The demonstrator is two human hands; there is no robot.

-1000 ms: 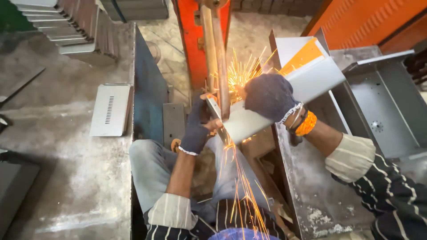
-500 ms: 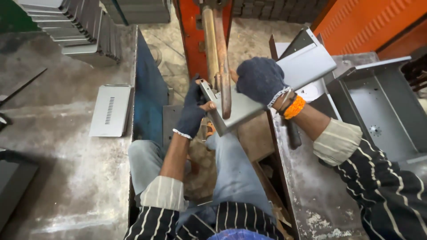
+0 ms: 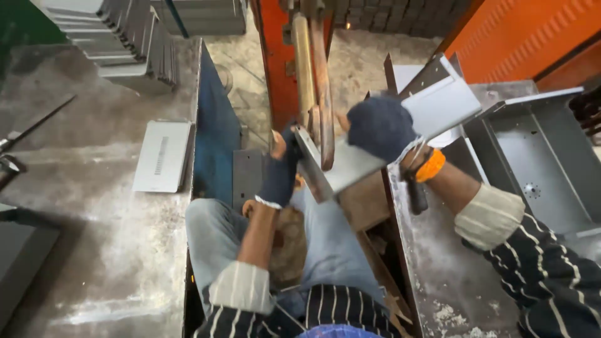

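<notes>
Mid-cycle at the orange machine (image 3: pixel 278 69), centre top of frame. Grey folded sheet-metal part (image 3: pixel 400 134) held up against the two vertical copper-coloured arms (image 3: pixel 313 81); no sparks visible now, so probably between welds rather than in one. Hard to say how many spots are done: the seam sits behind the arms and the glove. Finished-looking pieces stacked in the upper left of frame (image 3: pixel 125 50), one flat vented panel (image 3: pixel 164 155) lying alone on the concrete at mid left, open grey box-shaped housing (image 3: pixel 538 150) on the bench at right. Looks like a batch run with plenty done and this part not yet released. Left hand (image 3: pixel 280 172), dark glove, closed around the lower left corner of the part, just left of the arms, fingers curled over the edge. Right hand (image 3: pixel 382 128), dark glove with an orange wristband (image 3: pixel 431 166), clamped down over the middle of the part from above, fingers wrapped over the top face, right of the arms. Part runs diagonally from centre up toward the upper right of frame, tilted, low end at the left hand, high end sticking out past the right hand. Both hands touching it, the arms between them. Dark tool handle (image 3: pixel 416 194) on the bench just below the right wrist, untouched.
</notes>
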